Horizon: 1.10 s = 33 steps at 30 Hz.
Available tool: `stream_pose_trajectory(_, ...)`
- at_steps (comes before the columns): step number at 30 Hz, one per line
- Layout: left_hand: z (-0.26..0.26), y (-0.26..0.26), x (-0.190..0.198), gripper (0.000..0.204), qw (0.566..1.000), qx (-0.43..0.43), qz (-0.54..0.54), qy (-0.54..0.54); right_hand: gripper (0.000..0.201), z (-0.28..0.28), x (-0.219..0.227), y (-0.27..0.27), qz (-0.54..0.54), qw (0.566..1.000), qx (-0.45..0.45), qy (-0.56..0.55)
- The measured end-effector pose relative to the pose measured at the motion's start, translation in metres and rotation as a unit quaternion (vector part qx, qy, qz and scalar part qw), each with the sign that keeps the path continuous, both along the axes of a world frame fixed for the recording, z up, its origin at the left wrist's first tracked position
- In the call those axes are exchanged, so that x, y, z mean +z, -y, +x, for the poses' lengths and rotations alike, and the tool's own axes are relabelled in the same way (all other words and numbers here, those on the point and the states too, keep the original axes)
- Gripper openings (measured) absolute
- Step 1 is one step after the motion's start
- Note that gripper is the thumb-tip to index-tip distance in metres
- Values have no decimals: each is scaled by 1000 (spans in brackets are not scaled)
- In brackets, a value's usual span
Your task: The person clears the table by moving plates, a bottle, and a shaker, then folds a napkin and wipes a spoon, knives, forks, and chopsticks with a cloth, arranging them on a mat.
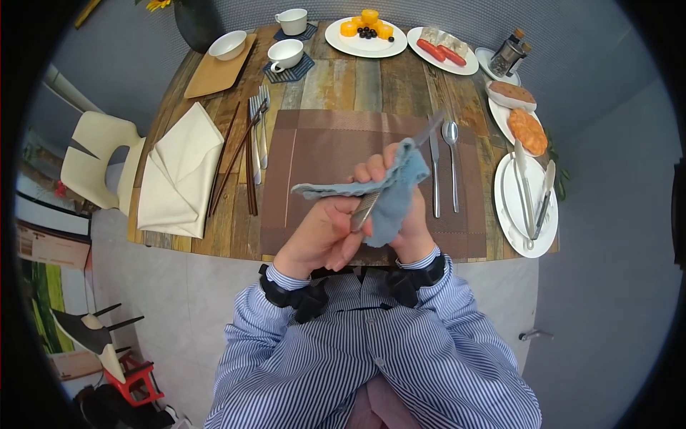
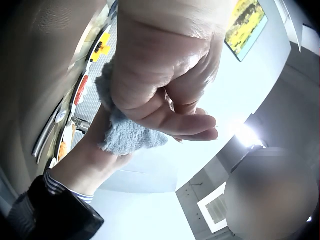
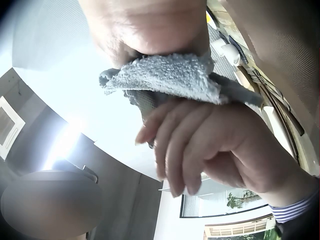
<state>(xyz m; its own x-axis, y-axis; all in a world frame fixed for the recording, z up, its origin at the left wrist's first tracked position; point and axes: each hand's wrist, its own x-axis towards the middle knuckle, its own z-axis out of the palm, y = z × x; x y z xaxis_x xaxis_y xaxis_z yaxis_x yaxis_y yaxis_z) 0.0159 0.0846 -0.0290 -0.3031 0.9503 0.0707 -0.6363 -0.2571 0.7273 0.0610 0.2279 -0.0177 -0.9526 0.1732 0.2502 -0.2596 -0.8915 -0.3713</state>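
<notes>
Head view has the ribbed metal utensil [image 1: 365, 209] at the centre of the frame, held above the brown placemat [image 1: 307, 146] and partly covered by a blue cloth [image 1: 391, 204]. The left hand [image 1: 314, 230], left of centre, pinches the ribbed handle between thumb and fingers; the right hand [image 1: 416, 230], right of centre, curls round the cloth and what it covers. A blurred, narrow end shows past the cloth toward the upper right; it looks like a blade, though I cannot tell its edge.

The utensil should be stiff, fairly light and hard to break, its smooth metal likely to slip; the ribbing offers the surest hold. If that end is sharp, it is best touched only through the cloth. The cloth looks soft, limp and fuzzy in the wrist views, so it should drape and bunch easily; a broad hold over several folds suits it.
</notes>
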Motion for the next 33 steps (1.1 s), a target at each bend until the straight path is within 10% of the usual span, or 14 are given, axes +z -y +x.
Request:
stream_pose_trajectory(19, 4, 2, 9, 31, 994, 82, -68, -6, 26, 22, 4, -5, 291, 945, -94, 118)
stream_pose_trajectory(27, 19, -13, 13, 5, 894, 219, -221, -323, 26, 8, 0, 2, 259, 946, -141, 136)
stream_pose_trajectory(33, 19, -10, 10, 6, 875, 245, -222, -353, 32, 11, 2, 6, 261, 935, -143, 193)
